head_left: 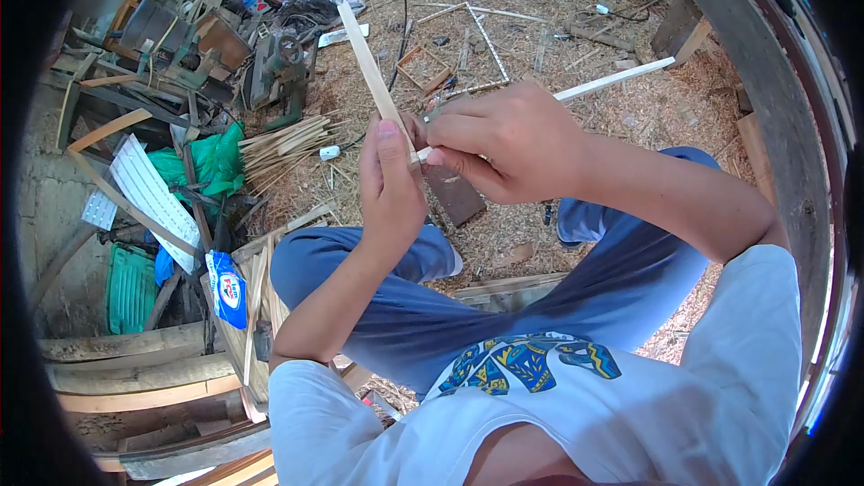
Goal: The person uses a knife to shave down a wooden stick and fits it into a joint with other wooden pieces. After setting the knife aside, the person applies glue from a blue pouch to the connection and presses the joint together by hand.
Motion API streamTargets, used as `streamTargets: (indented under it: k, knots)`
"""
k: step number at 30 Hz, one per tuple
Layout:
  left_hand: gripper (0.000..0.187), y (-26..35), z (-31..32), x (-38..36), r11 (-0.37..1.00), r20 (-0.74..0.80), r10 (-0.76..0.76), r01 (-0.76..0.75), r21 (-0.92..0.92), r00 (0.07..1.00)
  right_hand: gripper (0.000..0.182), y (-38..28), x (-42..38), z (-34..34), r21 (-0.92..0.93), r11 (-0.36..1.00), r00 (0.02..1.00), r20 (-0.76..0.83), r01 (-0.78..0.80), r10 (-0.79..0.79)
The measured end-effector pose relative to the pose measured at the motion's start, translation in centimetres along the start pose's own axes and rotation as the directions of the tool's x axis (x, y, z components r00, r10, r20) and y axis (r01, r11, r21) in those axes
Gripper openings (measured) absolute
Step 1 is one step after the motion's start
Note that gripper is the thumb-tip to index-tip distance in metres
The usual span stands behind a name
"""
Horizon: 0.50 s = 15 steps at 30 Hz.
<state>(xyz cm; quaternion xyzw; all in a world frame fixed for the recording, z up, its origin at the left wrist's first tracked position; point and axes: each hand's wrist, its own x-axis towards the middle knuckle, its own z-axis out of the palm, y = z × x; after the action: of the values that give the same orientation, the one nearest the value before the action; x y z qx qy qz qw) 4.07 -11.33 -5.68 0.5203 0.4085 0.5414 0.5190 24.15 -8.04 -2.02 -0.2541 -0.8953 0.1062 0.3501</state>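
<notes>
My left hand [392, 182] is closed around a pale wooden strip [367, 63], thumb pressed on its face, and the strip points up and away. Closed as well, my right hand [513, 139] grips a second wooden strip [616, 79] that runs out to the right beneath the hand. The near ends of both strips meet at an angle between my fingers; how they are joined is too small to make out. Just below the hands, a dark brown block [457, 200] shows between my knees.
Shavings cover the ground. A small wooden frame [423, 69] lies ahead, near a bundle of thin sticks [290, 146]. Leftward are a green plastic bag [205, 162], a blue packet [227, 290] and scrap wood. A heavy beam [783, 126] curves along the right.
</notes>
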Motion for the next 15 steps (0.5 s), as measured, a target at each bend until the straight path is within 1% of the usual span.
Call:
streamTargets:
  k: [2, 5, 8, 11, 14, 15]
  knots:
    - [0.041, 0.0, 0.1, -0.1, 0.999, -0.005, -0.014, 0.014, -0.042, 1.000, 0.018, 0.1, -0.1, 0.1, -0.012, 1.000, 1.000, 0.008, 0.001, -0.001]
    - [0.041, -0.3, -0.1, -0.1, 0.998, 0.013, -0.009, 0.010, -0.064, 1.000, 0.016, 0.1, -0.2, 0.1, 0.006, 0.999, 0.999, 0.023, -0.035, 0.035]
    - [0.044, 0.0, 0.3, -0.4, 0.997, -0.057, -0.069, 0.067, -0.024, 0.996, 0.015, -0.1, -0.2, 0.2, 0.059, 0.997, 0.999, 0.001, -0.045, 0.045]
    - [0.046, -0.6, -0.1, -0.3, 0.998, -0.047, -0.066, 0.064, -0.029, 0.997, 0.014, -0.2, -0.3, 0.1, 0.063, 0.995, 0.997, 0.030, -0.073, 0.071]
    - [0.048, -1.0, -0.8, -0.1, 0.998, -0.004, -0.057, 0.057, -0.010, 0.998, 0.013, -0.2, -0.3, 0.1, 0.074, 0.995, 0.997, 0.023, -0.073, 0.071]
    - [0.048, -1.0, -0.7, -0.1, 0.997, -0.019, -0.071, 0.071, -0.016, 0.997, 0.013, -0.2, -0.3, 0.1, 0.063, 0.995, 0.997, 0.020, -0.072, 0.071]
